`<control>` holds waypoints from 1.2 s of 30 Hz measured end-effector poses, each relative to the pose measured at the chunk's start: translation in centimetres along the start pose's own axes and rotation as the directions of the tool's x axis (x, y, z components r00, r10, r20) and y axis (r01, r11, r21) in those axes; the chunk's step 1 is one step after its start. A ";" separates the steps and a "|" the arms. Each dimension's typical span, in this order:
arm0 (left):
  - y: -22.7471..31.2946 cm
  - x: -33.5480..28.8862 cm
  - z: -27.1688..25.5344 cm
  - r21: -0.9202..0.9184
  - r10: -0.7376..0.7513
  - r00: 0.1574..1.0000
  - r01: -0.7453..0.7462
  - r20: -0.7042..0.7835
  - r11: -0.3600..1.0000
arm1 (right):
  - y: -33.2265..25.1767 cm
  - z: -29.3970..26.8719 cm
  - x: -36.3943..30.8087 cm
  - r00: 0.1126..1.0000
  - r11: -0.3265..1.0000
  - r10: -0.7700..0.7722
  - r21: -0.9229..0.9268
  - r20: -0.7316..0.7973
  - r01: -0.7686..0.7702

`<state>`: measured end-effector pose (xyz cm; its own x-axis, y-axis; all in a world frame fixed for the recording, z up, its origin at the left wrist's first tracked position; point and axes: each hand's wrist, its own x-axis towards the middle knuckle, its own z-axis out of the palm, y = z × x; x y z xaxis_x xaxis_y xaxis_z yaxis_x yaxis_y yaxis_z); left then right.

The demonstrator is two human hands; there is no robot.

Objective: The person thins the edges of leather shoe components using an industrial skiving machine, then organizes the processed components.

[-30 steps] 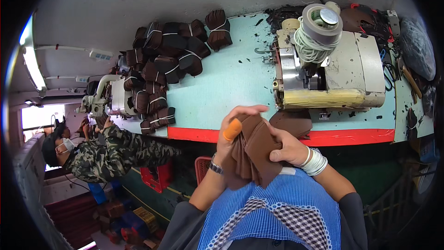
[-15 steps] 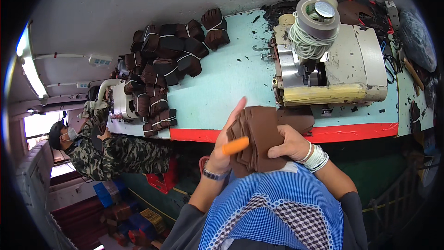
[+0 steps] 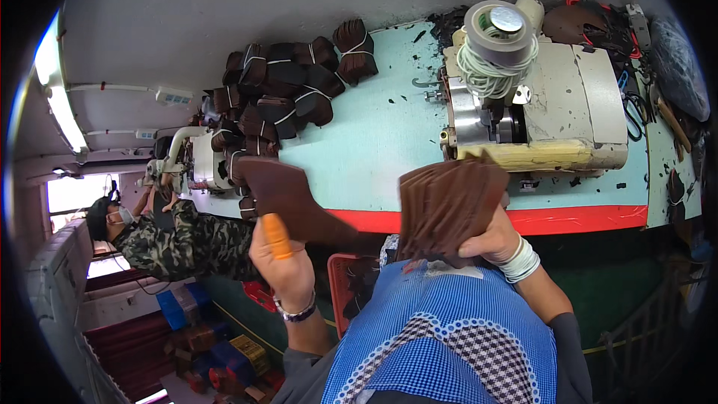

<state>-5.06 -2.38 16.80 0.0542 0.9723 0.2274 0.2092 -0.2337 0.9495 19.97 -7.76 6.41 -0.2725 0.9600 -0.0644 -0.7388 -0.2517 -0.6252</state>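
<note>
In my left hand [image 3: 288,273], which wears an orange finger cover, a single flat brown leather-like piece [image 3: 288,198] is pinched and held up to the left. My right hand [image 3: 493,239], with white elastic bands round the wrist, grips the lower right of a fanned stack of brown leather-like pieces [image 3: 445,206]. The stack is upright over my blue checked apron [image 3: 441,314], close to the table's front edge. A gap separates the single piece from the stack. Part of the left hand's grip is hidden behind the piece.
Several banded brown bundles [image 3: 280,71] lie on the pale green table [image 3: 381,142], which has a red front edge [image 3: 576,218]. A machine [image 3: 572,105] carrying a tape roll [image 3: 501,30] stands right. A red basket [image 3: 338,292] sits below; a masked co-worker [image 3: 176,236] works left.
My left hand has moved left, away from the stack, with one piece in it. The stack in my right hand has fanned out and moved slightly right.
</note>
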 end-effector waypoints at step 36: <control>-8.4 4.9 10.7 -0.397 -0.038 0.461 0.802 0.887 0.446 | 0.6 0.9 -0.5 0.964 0.911 0.234 0.377 -0.130 -0.170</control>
<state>3.86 4.36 7.63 0.8828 0.4534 -0.1230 -0.2513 0.6769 0.6919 19.07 -8.52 6.77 -0.3547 0.8822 -0.3096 -0.8586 -0.4384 -0.2655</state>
